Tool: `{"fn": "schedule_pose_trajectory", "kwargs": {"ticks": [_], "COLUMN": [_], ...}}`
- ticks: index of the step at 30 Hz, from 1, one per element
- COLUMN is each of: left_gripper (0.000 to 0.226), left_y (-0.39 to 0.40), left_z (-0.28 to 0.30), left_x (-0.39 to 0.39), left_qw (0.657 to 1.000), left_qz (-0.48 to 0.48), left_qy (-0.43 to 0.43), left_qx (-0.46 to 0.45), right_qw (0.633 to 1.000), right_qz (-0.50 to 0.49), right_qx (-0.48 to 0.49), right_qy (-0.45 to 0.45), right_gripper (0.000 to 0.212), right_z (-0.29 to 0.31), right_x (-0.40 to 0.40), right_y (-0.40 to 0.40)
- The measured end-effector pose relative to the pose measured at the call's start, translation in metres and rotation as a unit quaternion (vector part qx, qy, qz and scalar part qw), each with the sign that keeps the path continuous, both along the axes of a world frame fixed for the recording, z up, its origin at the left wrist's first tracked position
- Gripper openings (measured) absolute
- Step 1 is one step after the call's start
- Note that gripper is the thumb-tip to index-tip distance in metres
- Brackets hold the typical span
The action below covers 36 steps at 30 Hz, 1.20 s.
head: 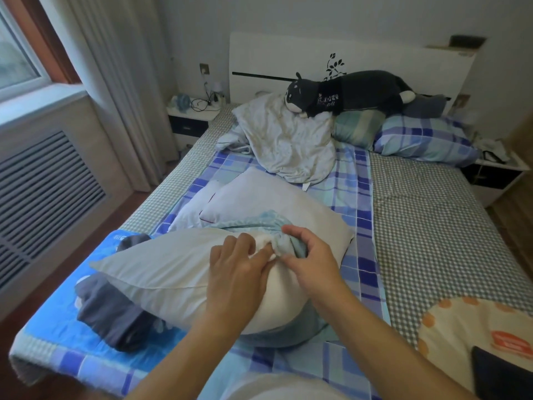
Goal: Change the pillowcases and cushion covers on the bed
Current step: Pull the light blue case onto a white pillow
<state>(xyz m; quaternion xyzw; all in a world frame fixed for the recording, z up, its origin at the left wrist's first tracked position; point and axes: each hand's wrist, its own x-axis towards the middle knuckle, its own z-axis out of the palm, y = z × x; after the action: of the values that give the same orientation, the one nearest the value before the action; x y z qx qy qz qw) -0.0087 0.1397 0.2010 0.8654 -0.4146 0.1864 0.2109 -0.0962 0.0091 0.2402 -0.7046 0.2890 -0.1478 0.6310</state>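
Observation:
A bare white pillow (161, 272) lies across the near part of the bed, resting on a dark grey folded cloth (115, 321). My left hand (239, 269) presses on the pillow's top corner, its fingers pinching white fabric. My right hand (308, 255) grips a bunched light blue pillowcase (259, 222) at that same corner. A second white pillow (259, 197) lies just behind. A crumpled pale floral pillow (291, 140) leans further back. A blue plaid pillow (424, 140) and a green striped one (357, 125) sit by the headboard.
A dark plush dog (346, 92) lies on the pillows by the white headboard (288, 53). Nightstands stand at the left (190, 116) and right (496, 174). A cream cushion with orange print (476, 330) sits at near right. Curtain and radiator grille (43, 197) line the left.

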Motion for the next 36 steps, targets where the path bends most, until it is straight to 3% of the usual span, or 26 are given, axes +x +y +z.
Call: {"fn": "schedule_pose_trajectory", "kwargs": {"ticks": [3, 6, 11, 16, 19, 24, 28, 32, 36], "left_gripper": [0.045, 0.052, 0.04, 0.034, 0.028, 0.029, 0.028, 0.026, 0.022], "left_y": [-0.007, -0.011, -0.013, -0.009, -0.01, -0.017, -0.02, -0.028, -0.032], "left_z": [0.007, 0.011, 0.003, -0.014, -0.017, -0.024, -0.023, -0.013, -0.016], "left_x": [0.01, 0.011, -0.005, -0.012, -0.009, 0.006, 0.014, 0.017, 0.017], "left_qw": [0.991, 0.972, 0.986, 0.994, 0.995, 0.998, 0.984, 0.978, 0.98], "left_qz": [0.011, -0.029, -0.006, -0.071, -0.066, -0.005, -0.033, -0.066, -0.068], "left_qy": [0.119, 0.225, 0.163, 0.074, 0.032, 0.053, 0.148, 0.168, 0.167], "left_qx": [0.061, 0.055, -0.013, -0.04, -0.065, -0.033, -0.094, -0.108, -0.086], "right_qw": [0.999, 1.0, 0.998, 0.998, 0.999, 0.998, 0.995, 0.998, 0.979], "right_qz": [0.042, 0.023, 0.045, -0.048, -0.009, 0.04, 0.061, 0.021, -0.025], "right_qx": [0.02, -0.005, -0.045, -0.023, -0.034, -0.018, 0.033, -0.014, 0.189], "right_qy": [0.004, -0.002, 0.021, 0.026, 0.029, 0.039, 0.072, 0.063, 0.074], "right_gripper": [0.072, 0.064, 0.061, 0.051, 0.056, 0.064, 0.067, 0.049, 0.04], "right_z": [-0.003, -0.003, -0.005, 0.0, -0.002, -0.012, -0.015, -0.015, -0.022], "right_x": [-0.005, -0.005, 0.0, 0.004, 0.001, -0.001, 0.001, 0.002, 0.005], "right_y": [0.003, -0.009, -0.017, -0.045, -0.042, -0.03, -0.038, -0.045, -0.057]}}
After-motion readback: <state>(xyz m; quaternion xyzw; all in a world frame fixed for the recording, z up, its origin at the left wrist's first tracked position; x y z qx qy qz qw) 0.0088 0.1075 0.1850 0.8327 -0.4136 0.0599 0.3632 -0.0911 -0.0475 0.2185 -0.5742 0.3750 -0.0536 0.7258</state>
